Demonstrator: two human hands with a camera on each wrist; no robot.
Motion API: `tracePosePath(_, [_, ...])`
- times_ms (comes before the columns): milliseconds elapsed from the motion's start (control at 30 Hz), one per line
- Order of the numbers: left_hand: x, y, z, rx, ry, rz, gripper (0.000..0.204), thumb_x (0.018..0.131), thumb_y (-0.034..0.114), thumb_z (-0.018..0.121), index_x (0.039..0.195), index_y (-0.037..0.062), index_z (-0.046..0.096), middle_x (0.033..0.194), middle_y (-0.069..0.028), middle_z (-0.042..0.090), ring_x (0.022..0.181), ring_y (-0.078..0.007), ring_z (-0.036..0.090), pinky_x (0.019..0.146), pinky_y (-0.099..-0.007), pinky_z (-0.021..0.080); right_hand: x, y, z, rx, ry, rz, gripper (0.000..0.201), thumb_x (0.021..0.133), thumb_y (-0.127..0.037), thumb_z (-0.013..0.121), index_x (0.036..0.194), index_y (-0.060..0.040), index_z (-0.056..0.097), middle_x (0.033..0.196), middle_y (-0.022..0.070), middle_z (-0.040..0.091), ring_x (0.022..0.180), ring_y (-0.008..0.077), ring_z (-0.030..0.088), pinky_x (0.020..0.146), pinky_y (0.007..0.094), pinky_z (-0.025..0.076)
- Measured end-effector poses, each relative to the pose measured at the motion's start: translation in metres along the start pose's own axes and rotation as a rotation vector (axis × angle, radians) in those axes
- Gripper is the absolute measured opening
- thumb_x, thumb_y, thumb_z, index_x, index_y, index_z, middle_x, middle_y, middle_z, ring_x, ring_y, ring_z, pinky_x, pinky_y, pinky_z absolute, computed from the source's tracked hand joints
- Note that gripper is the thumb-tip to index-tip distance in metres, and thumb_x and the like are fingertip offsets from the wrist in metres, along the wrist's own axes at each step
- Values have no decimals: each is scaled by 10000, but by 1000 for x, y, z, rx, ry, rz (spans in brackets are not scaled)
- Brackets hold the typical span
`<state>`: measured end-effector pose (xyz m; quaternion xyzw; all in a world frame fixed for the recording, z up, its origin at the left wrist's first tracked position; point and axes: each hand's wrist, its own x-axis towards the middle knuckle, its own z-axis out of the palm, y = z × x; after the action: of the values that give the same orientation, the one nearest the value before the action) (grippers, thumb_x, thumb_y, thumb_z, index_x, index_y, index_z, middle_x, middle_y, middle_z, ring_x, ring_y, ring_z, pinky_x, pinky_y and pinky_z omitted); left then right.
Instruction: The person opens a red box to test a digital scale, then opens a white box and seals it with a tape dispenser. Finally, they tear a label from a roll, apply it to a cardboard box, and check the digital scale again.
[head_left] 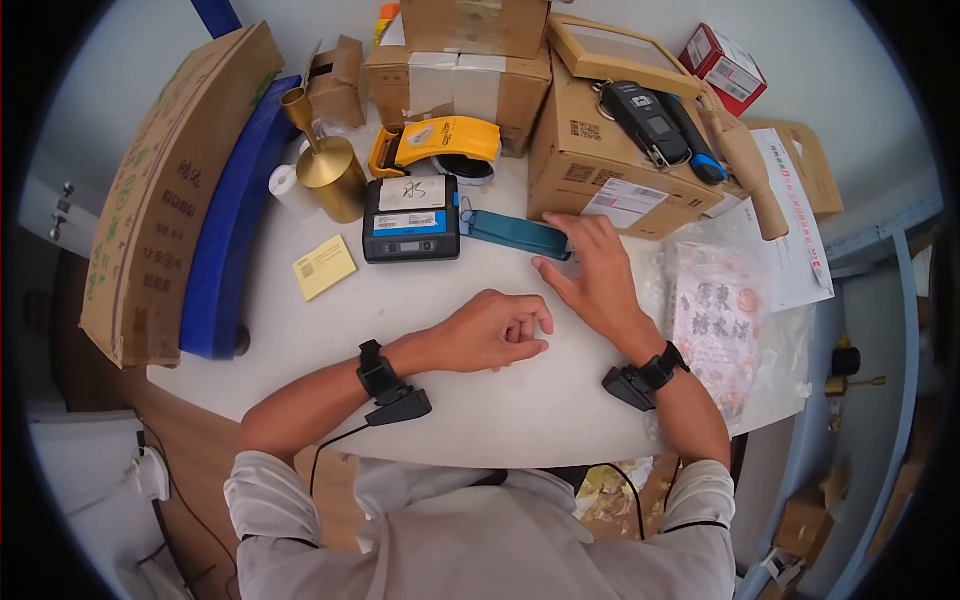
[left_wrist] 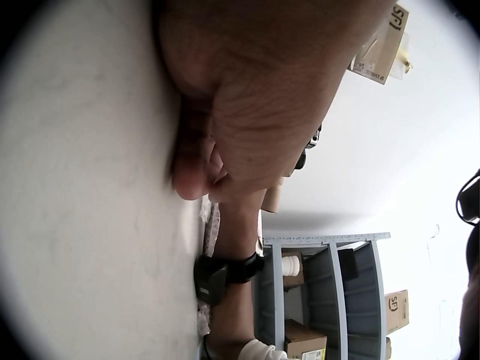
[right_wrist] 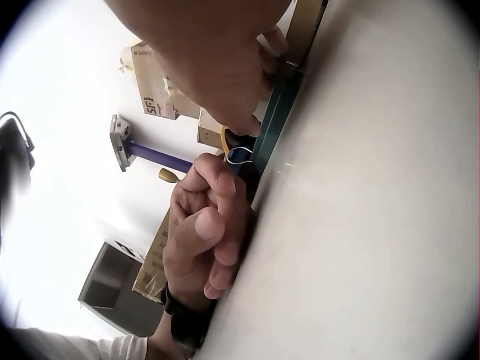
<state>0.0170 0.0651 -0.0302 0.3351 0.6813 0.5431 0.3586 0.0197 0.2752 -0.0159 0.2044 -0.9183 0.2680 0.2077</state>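
Item: narrow teal case (head_left: pixel 512 233), flat on the white tabletop (head_left: pixel 450 405), beneath the right hand's fingertips. Cord loop (head_left: pixel 466 204) at the end farthest from those fingers, just beside the label printer (head_left: pixel 412 248). Cardboard box (head_left: pixel 555 160) beyond the fingertips.

Right hand (head_left: pixel 598 278): pinches the case near its cordless end; thumb on the near long edge, index finger across toward the far edge, fingers slightly parted. Firmness of pinch: cannot tell.

Left hand (head_left: pixel 487 333): on the near side of the case, below the right thumb; fingers loosely curled, thumb alongside them, nothing held.

Handling (judged, not measured): straight edges and an even profile suggest a fairly stiff shell, light enough for one hand. Surface looks smooth, perhaps a little slippery under dry fingertips. Contents, if any, unknown; fragility cannot be read from outside. Cord looks thin and pliable, so poor as a lifting point; it could catch on the printer's corner.

Best hold: thumb and fingers opposed across the narrow width. The present end grip should serve for sliding or turning; for lifting, a place nearer mid-length, toward the printer from the right fingertips, would likely balance better and limit droop at the cord end.
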Motion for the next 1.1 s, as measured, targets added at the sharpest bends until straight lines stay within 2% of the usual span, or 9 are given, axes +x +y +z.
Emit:
tracePosePath(67, [0, 1, 0, 9, -6, -22, 179, 949, 109, 698, 1073, 6, 620, 677, -28, 621, 510, -91, 599, 452, -250, 466, 0, 0, 4, -9, -14, 11, 485, 823, -166, 797, 1251, -3, 636, 1083, 142, 664, 1066, 330, 571, 932, 421, 479])
tracePosePath(433, [2, 1, 1, -23, -17, -78, 190, 955, 137, 706, 1069, 11, 621, 681, -12, 617, 528, -73, 600, 458, -233, 470, -2, 6, 7, -33, -160, 41, 400, 868, -221, 772, 1189, -3, 676, 1031, 116, 583, 1004, 312, 551, 888, 418, 468])
tracePosePath(567, [2, 0, 1, -71, -17, -79, 201, 957, 141, 714, 1072, 9, 615, 685, -6, 613, 547, -68, 606, 474, -224, 478, -3, 11, 7, -39, -137, 50, 378, 893, -218, 754, 1184, 5, 663, 1043, 131, 584, 1034, 324, 552, 909, 425, 466])
tracePosePath(733, [-3, 4, -9, -219, -27, -84, 209, 963, 126, 710, 1093, -1, 607, 735, -24, 632, 585, -83, 627, 499, -232, 504, -7, 5, -11, 284, -68, 96, 422, 946, -197, 709, 1277, 11, 549, 1107, 192, 605, 1040, 383, 592, 898, 447, 486])
tracePosePath(900, [-24, 16, -27, -278, 36, -93, 279, 978, 104, 678, 1210, 3, 557, 801, -66, 655, 610, -116, 650, 506, -244, 524, -8, -4, -25, 327, -139, 68, 419, 945, -172, 710, 1288, -9, 533, 1164, 206, 614, 1040, 395, 612, 882, 426, 504])
tracePosePath(967, [-34, 17, -35, -291, 174, -47, 343, 1030, 216, 623, 1273, 8, 500, 810, -96, 660, 608, -147, 663, 511, -254, 540, -6, -7, -23, 323, -164, 46, 417, 940, -170, 717, 1285, -16, 540, 1170, 203, 614, 1042, 393, 614, 883, 422, 507])
tracePosePath(1000, [-39, 15, -38, -284, 179, -48, 343, 1030, 216, 623, 1273, 8, 500, 810, -96, 660, 608, -147, 663, 511, -254, 540, -6, -8, -23, 315, -159, 23, 418, 933, -171, 724, 1281, -25, 545, 1151, 195, 613, 1030, 391, 614, 880, 430, 508])
tracePosePath(1067, [-46, 8, -41, -323, 285, 82, 431, 1065, 378, 544, 1284, 13, 478, 809, -120, 664, 611, -174, 673, 520, -266, 554, -6, -10, -23, 304, -159, -1, 420, 926, -172, 732, 1278, -34, 550, 1132, 187, 612, 1018, 389, 615, 877, 438, 508])
tracePosePath(1100, [-48, 6, -42, -328, 288, 82, 431, 1065, 378, 544, 1284, 13, 478, 809, -120, 664, 611, -174, 673, 520, -266, 554, -6, -10, -23, 305, -175, -5, 421, 919, -173, 739, 1272, -37, 555, 1120, 181, 611, 1007, 386, 616, 870, 440, 511])
